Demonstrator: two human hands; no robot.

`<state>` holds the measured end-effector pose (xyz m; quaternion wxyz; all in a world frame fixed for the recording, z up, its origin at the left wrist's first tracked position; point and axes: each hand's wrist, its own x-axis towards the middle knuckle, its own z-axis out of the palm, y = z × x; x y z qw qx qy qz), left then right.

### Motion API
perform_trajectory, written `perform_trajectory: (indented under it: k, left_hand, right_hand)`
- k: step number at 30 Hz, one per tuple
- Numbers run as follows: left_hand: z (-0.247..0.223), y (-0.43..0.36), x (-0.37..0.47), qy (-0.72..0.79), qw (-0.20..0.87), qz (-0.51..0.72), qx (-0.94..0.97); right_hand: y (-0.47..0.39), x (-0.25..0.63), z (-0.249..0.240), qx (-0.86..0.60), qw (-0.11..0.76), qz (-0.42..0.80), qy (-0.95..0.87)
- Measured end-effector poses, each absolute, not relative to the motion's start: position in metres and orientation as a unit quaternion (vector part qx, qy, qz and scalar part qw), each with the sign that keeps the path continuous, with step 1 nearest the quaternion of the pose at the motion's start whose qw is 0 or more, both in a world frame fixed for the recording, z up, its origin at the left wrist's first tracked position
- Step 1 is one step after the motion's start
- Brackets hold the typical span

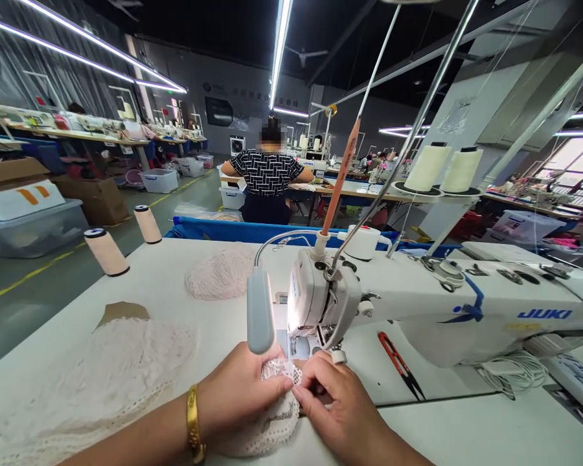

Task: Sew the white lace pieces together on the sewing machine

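Note:
White lace fabric (274, 421) with a scalloped, holed edge is gathered between my two hands, just in front of the sewing machine's needle area. My left hand (245, 391) pinches it between thumb and fingers. On the fabric's right edge, my right hand (337, 401) is closed with thumb and forefinger together. The white sewing machine (315, 298) stands right behind the hands, its lamp (261, 310) lit over the presser foot area. Both hands partly hide the fabric, and the lower folds hang toward me.
More white lace (140, 362) spreads over the table's left side, with a pale lace heap (221, 272) farther back. Thread cones (105, 251) stand at the left edge. Red-handled thread snips (401, 364) and a coiled white cable (512, 372) lie right. A person (271, 171) sits ahead.

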<state>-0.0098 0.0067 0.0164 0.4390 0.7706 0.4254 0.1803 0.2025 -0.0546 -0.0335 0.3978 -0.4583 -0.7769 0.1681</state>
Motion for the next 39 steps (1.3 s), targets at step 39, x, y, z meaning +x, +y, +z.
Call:
perform_trajectory:
  k: [39]
  left_hand:
    - [0.004, -0.001, -0.007, 0.397, 0.463, 0.201, 0.767]
  right_hand:
    - [-0.052, 0.198, -0.027, -0.482, 0.422, 0.138, -0.755]
